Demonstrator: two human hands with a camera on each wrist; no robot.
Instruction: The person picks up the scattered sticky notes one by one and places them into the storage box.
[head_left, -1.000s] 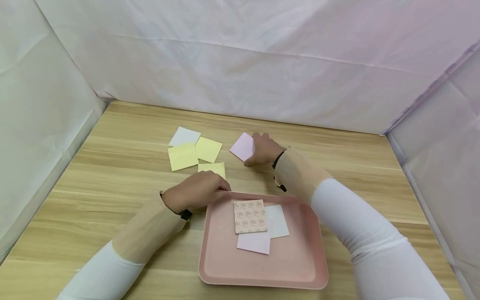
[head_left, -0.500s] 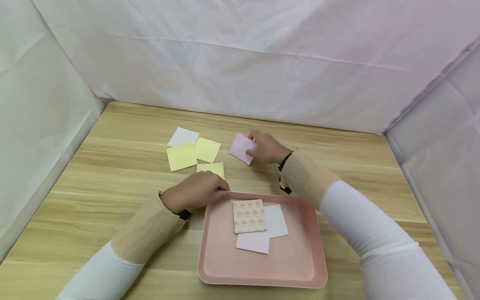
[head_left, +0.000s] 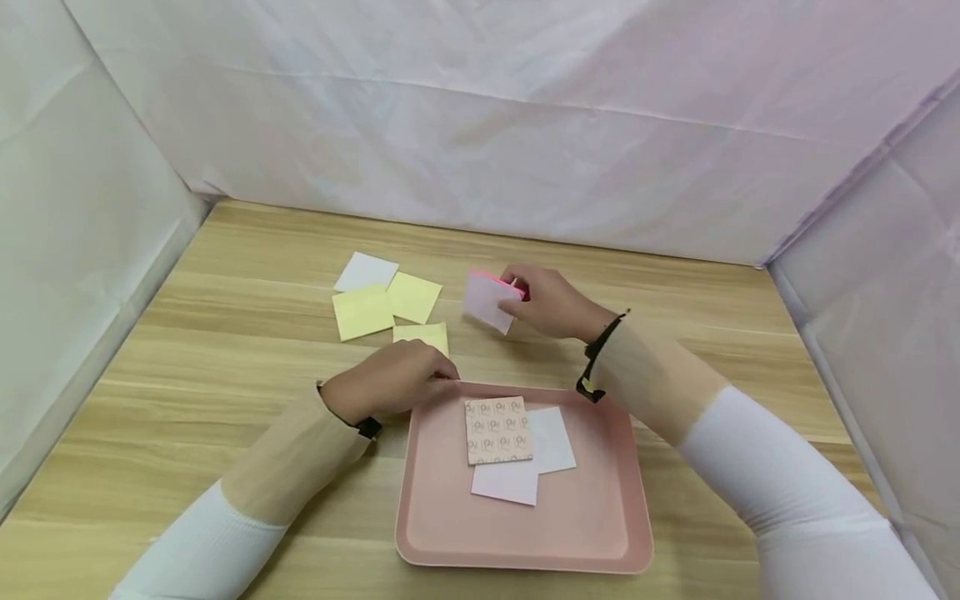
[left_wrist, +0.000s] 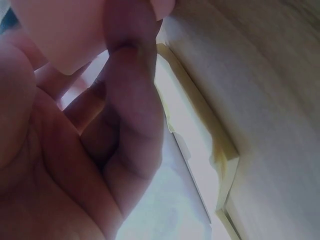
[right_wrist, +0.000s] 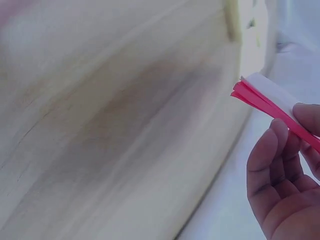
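My right hand (head_left: pixel 558 302) pinches a sticky note pad (head_left: pixel 487 302) between thumb and fingers, tilted up above the table. Its pale face shows in the head view; bright pink sheets (right_wrist: pixel 260 102) fan apart at its edge in the right wrist view. At the far left corner of a pink tray (head_left: pixel 525 562), my left hand (head_left: pixel 397 377) grips the rim, fingers curled round it in the left wrist view. Inside the tray lie a printed beige pad (head_left: pixel 498 431) and two pale pads (head_left: pixel 555 442), overlapping. A yellow pad (head_left: pixel 427 335) lies just beyond my left hand, partly hidden by it.
Left of centre, two more yellow pads (head_left: pixel 363 313) and a white pad (head_left: pixel 366 272) lie close together on the wooden table (head_left: pixel 225 333). White cloth walls (head_left: pixel 480 150) enclose the back and both sides.
My right hand has taken hold of the pink sticky note pad, lifted it off the table and tilted it, drawing slightly right. My left hand stays on the tray rim.
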